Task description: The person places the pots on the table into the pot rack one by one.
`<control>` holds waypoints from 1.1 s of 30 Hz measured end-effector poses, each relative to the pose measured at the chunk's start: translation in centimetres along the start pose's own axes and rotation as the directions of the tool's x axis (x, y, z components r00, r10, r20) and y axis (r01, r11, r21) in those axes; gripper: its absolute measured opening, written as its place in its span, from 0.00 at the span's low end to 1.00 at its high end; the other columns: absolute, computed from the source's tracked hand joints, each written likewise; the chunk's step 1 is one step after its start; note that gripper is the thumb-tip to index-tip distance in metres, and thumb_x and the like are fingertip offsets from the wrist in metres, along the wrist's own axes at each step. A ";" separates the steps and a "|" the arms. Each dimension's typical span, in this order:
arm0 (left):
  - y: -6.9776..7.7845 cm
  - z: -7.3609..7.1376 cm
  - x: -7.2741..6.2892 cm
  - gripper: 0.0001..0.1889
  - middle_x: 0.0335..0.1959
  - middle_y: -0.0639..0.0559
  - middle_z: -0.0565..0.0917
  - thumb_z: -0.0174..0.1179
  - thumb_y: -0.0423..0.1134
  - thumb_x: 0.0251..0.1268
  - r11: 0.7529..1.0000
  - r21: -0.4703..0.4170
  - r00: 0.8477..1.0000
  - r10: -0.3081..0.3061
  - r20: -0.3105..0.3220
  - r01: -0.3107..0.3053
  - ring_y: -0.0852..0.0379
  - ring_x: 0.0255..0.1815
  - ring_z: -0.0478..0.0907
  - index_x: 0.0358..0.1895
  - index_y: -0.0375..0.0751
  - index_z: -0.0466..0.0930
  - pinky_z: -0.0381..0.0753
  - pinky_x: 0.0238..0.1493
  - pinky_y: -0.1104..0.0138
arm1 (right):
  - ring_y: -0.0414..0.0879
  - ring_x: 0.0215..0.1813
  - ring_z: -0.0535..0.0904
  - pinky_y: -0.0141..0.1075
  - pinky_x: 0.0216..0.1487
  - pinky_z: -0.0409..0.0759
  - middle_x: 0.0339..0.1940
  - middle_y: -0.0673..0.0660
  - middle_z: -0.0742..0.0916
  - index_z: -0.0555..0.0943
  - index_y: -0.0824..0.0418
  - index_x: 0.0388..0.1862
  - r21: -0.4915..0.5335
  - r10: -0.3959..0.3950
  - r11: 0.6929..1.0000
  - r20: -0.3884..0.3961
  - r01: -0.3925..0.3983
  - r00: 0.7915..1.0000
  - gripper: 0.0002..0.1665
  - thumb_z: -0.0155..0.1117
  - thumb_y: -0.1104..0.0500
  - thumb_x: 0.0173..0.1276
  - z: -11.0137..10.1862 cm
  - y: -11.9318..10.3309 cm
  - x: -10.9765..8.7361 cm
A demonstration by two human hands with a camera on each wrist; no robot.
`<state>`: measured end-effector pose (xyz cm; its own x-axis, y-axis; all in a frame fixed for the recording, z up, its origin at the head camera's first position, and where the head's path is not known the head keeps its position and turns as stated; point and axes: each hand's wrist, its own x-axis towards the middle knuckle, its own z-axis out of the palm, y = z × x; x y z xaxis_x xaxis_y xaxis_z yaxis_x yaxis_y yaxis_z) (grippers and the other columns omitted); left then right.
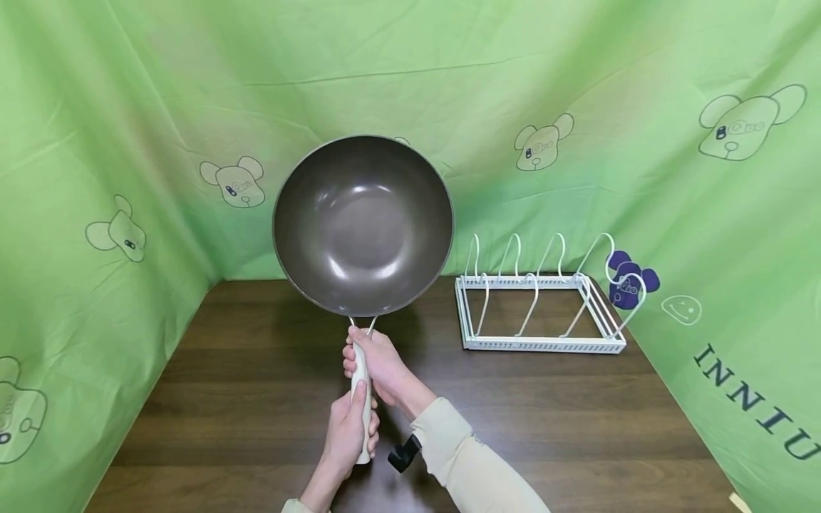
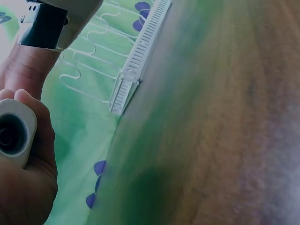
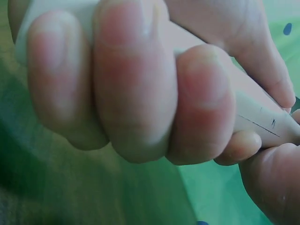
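Note:
A dark wok (image 1: 363,228) stands raised and tilted in the head view, its glossy inside turned towards me. Both hands hold its pale handle (image 1: 360,377). My right hand (image 1: 380,360) grips the upper part, close to the wire fork below the pan. Lower down, my left hand (image 1: 346,427) wraps the handle with its thumb lying along the top. The handle's hollow end (image 2: 14,133) pokes out of that fist in the left wrist view. Curled left fingers (image 3: 133,84) fill much of the right wrist view and cover part of the handle.
A white wire pan rack (image 1: 541,344) stands on the brown wooden table (image 1: 244,399), to the right of the wok. Green printed cloth (image 1: 481,107) hangs behind and at both sides. A black wrist camera (image 1: 404,454) sits under the right sleeve.

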<state>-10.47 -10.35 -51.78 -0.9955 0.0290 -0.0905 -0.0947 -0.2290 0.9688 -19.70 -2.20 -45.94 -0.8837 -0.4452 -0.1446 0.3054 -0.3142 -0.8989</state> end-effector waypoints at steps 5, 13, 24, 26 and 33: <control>0.3 0.6 0.5 0.34 0.12 0.53 0.68 0.43 0.61 0.80 1.000 -0.011 1.000 0.009 0.026 -0.009 0.61 0.05 0.65 0.39 0.25 0.66 0.68 0.05 0.68 | 0.40 0.22 0.71 0.30 0.28 0.77 0.21 0.51 0.74 0.70 0.63 0.42 -0.019 -0.028 0.999 -0.013 0.027 1.000 0.16 0.52 0.50 0.81 -0.4 -0.9 -0.3; 0.7 1.7 1.6 0.34 0.12 0.53 0.67 0.44 0.62 0.79 0.999 -0.031 0.998 0.017 0.068 -0.015 0.60 0.05 0.64 0.38 0.26 0.66 0.66 0.06 0.68 | 0.40 0.22 0.72 0.31 0.29 0.76 0.22 0.50 0.74 0.69 0.63 0.42 -0.034 -0.071 0.997 -0.023 0.070 0.997 0.15 0.50 0.52 0.82 -1.3 -2.2 -0.5; 0.3 3.1 3.3 0.37 0.11 0.54 0.67 0.44 0.64 0.78 0.998 -0.043 0.988 0.044 0.149 -0.038 0.60 0.05 0.65 0.39 0.22 0.63 0.67 0.07 0.67 | 0.40 0.22 0.71 0.30 0.27 0.75 0.22 0.50 0.74 0.69 0.62 0.42 -0.055 -0.118 0.992 -0.068 0.115 0.991 0.15 0.51 0.51 0.82 -2.9 -3.5 -0.9; 0.2 3.3 3.6 0.38 0.11 0.54 0.68 0.43 0.64 0.78 0.998 -0.044 0.985 0.051 0.162 -0.044 0.60 0.05 0.66 0.40 0.21 0.63 0.68 0.07 0.67 | 0.40 0.22 0.71 0.30 0.27 0.75 0.22 0.50 0.74 0.69 0.62 0.42 -0.066 -0.123 0.991 -0.083 0.117 0.989 0.14 0.51 0.51 0.82 -3.1 -3.7 -0.9; 0.1 4.3 4.6 0.38 0.10 0.54 0.68 0.43 0.64 0.79 0.998 -0.051 0.981 0.052 0.189 -0.044 0.60 0.05 0.66 0.39 0.21 0.63 0.68 0.06 0.67 | 0.40 0.22 0.72 0.30 0.27 0.75 0.21 0.50 0.75 0.70 0.61 0.41 -0.104 -0.141 0.986 -0.126 0.128 0.982 0.13 0.51 0.52 0.82 -3.9 -4.6 -1.0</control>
<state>-15.01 -6.06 -51.11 -0.9797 0.2004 0.0057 -0.0516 -0.2795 0.9587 -21.65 2.98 -43.27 -0.9555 -0.2870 -0.0676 0.1511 -0.2796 -0.9481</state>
